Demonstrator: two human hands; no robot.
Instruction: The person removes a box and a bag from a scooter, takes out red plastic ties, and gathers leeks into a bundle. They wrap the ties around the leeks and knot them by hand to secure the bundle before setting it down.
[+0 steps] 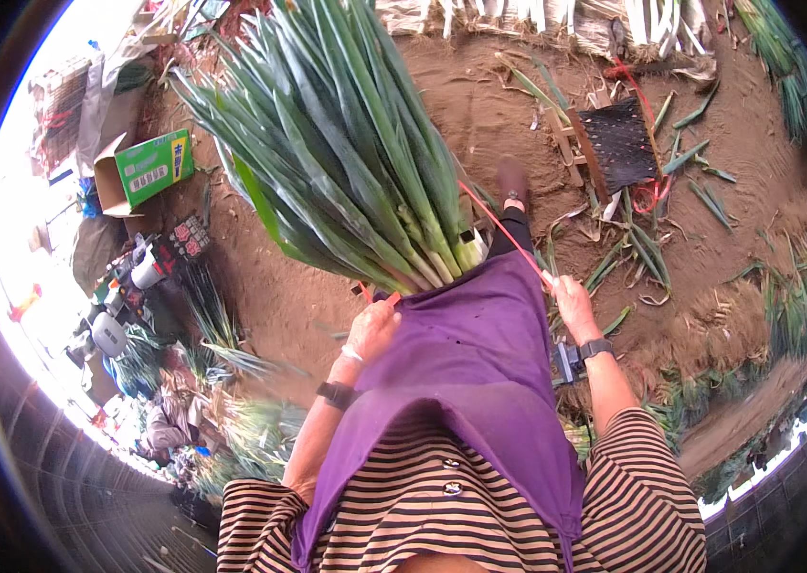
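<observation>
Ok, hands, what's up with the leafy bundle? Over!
Left hand, right hand: gripping thin red strap. Long-leaved green onion bundle ahead. Purple cloth apron partly hiding its base.

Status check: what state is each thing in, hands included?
Red strap: straight between green onion bundle and right hand
Green onion bundle: gathered, leaves fanning out
Left hand: closed, red strap at its fingers
Right hand: closed on red strap
Green box: open
Purple apron: worn
</observation>
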